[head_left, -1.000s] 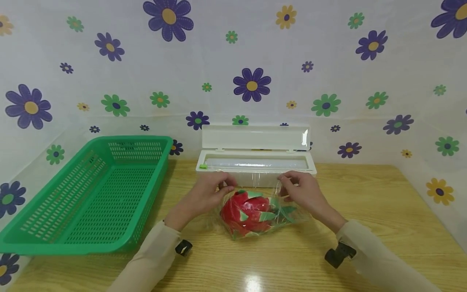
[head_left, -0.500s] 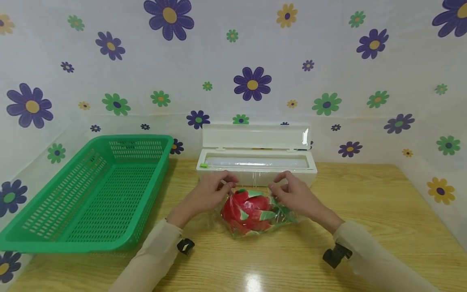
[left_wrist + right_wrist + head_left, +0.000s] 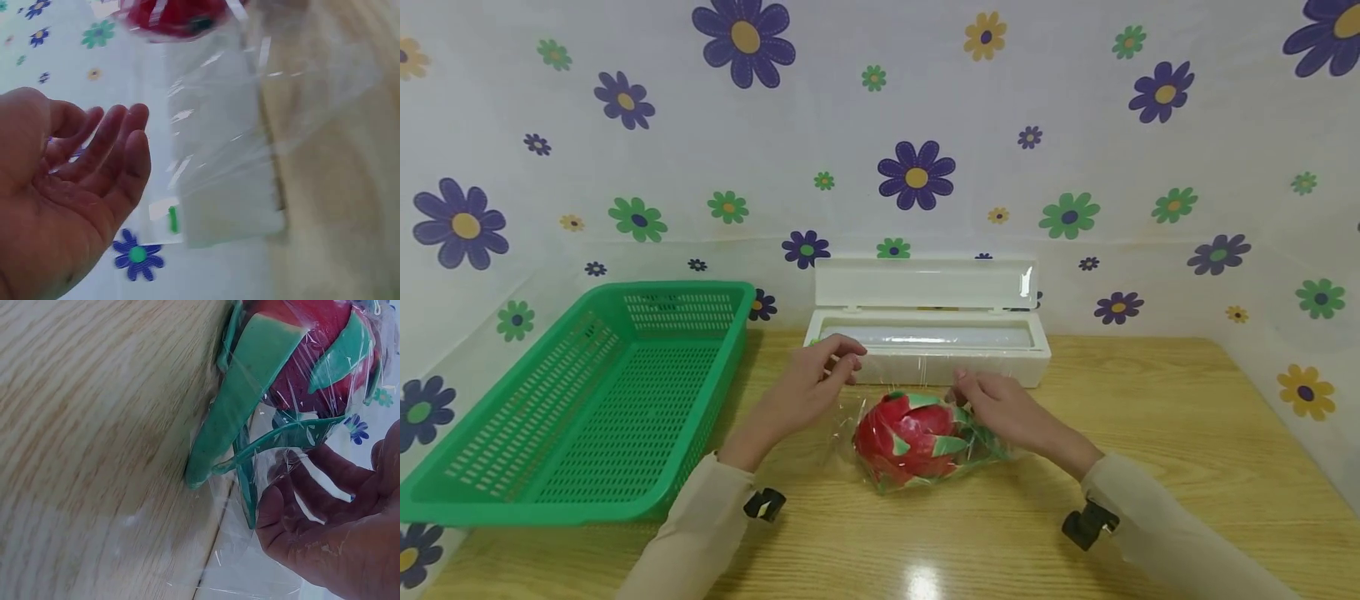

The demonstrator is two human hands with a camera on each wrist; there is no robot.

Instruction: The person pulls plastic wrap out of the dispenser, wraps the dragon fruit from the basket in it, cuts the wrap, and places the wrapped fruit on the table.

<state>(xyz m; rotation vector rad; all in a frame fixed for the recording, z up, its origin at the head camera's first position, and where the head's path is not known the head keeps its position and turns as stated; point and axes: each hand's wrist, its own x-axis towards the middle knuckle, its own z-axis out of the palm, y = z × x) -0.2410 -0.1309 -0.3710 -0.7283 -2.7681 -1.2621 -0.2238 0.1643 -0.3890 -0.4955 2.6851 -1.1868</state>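
Observation:
A red dragon fruit [image 3: 902, 437] with green scales lies on the table, covered in clear plastic wrap [image 3: 225, 556]. The wrap runs toward a white dispenser box [image 3: 940, 367] just behind the fruit. My left hand [image 3: 808, 383] hovers left of the fruit, in front of the box's left end. Its fingers are loosely bent, and the left wrist view shows nothing between them. At the fruit's leafy right end, my right hand [image 3: 1007, 408] pinches the wrap between thumb and fingers. Loose wrap spreads beyond the leaf tips in the right wrist view.
To the left stands a green perforated basket [image 3: 625, 417]. The dispenser's lid [image 3: 925, 282] is raised, with a roll of film [image 3: 925, 335] inside. A flower-patterned cloth [image 3: 820, 125] hangs behind the wooden table [image 3: 1150, 400].
My left hand has let go of the wrap and moved left, away from the fruit. My right hand has shifted left, closer to the fruit's leafy end.

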